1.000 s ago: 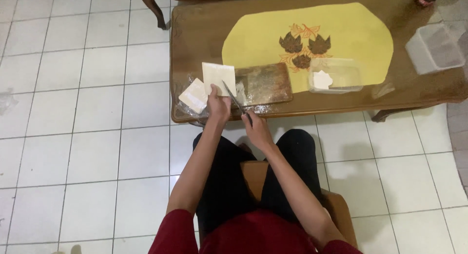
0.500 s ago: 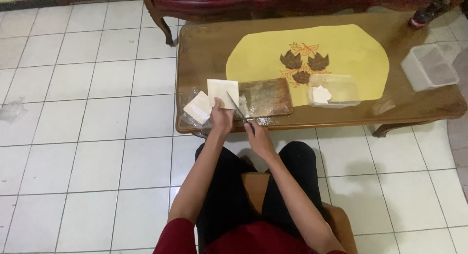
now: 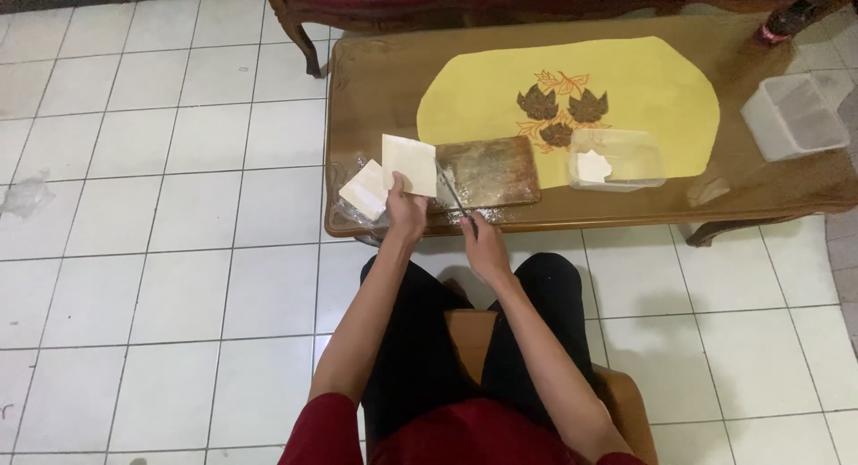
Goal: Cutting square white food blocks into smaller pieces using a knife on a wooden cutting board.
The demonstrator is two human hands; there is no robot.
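My left hand (image 3: 407, 210) pinches a thin, pale square wrapper (image 3: 409, 165), held flat just above centre of the frame over the table edge (image 3: 554, 222); my right hand (image 3: 483, 246) grips a slim knife (image 3: 451, 192) angled toward the wooden board (image 3: 492, 172)

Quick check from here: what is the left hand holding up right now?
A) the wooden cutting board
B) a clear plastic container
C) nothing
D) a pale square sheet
D: the left hand grips a pale square sheet by its lower edge, raised beside the wooden cutting board, which lies flat on the table.
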